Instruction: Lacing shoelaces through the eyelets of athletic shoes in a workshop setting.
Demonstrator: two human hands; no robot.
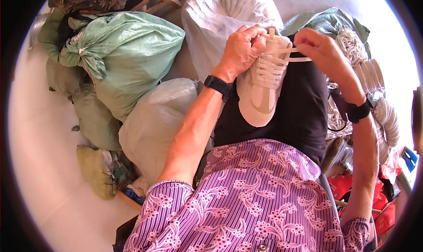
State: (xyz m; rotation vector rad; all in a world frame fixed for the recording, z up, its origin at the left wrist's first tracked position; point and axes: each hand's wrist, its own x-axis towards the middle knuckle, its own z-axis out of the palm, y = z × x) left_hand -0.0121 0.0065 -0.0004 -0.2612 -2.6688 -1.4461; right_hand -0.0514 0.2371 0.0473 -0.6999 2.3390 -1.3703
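A beige-white sneaker [257, 95] rests on my lap over black trousers, its toe pointing toward me. White laces [269, 71] criss-cross over its tongue. My left hand [245, 45] is closed at the shoe's upper left side near the collar, gripping its edge. To the right, my right hand [318, 47] pinches the free lace ends, which stretch taut from the top of the shoe. Each wrist carries a black band.
Tied green sacks [136, 49] and a whitish plastic bag [156, 124] stand at my left. A large white translucent bag [211, 27] lies ahead. Bundles of white laces [351, 45] hang at my right, above red bags [341, 186].
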